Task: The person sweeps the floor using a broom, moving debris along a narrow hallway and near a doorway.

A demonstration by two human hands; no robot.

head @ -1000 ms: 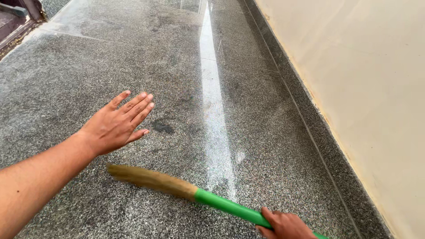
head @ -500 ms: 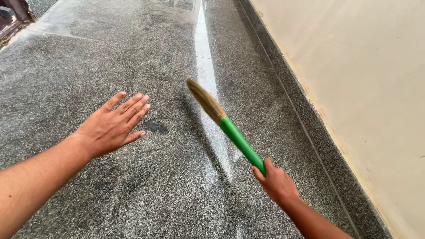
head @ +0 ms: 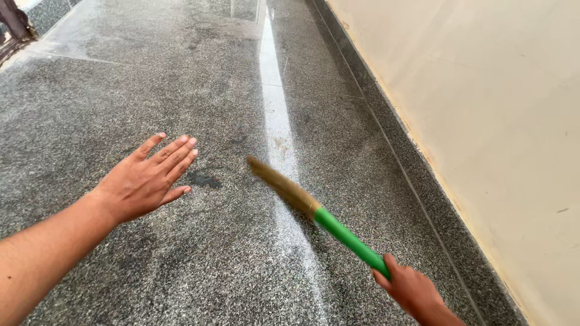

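My right hand (head: pixel 411 291) grips the green handle of a short broom (head: pixel 314 210) at the lower right. Its brown straw head points up and to the left, blurred, just above the speckled grey stone floor (head: pixel 151 78). My left hand (head: pixel 145 179) is stretched out flat over the floor to the left of the broom, palm down, fingers together and extended, holding nothing. A small dark spot (head: pixel 203 179) lies on the floor just past its fingertips.
A cream wall (head: pixel 483 108) runs along the right side, with a dark stone skirting strip (head: pixel 386 145) at its foot. A bright streak of reflected light (head: pixel 275 96) runs down the floor. A dark metal frame (head: pixel 13 27) shows at the top left corner.
The broom swung from low on the left up to the right, then back down toward the left. My right hand moved with it. My left hand stayed outstretched.
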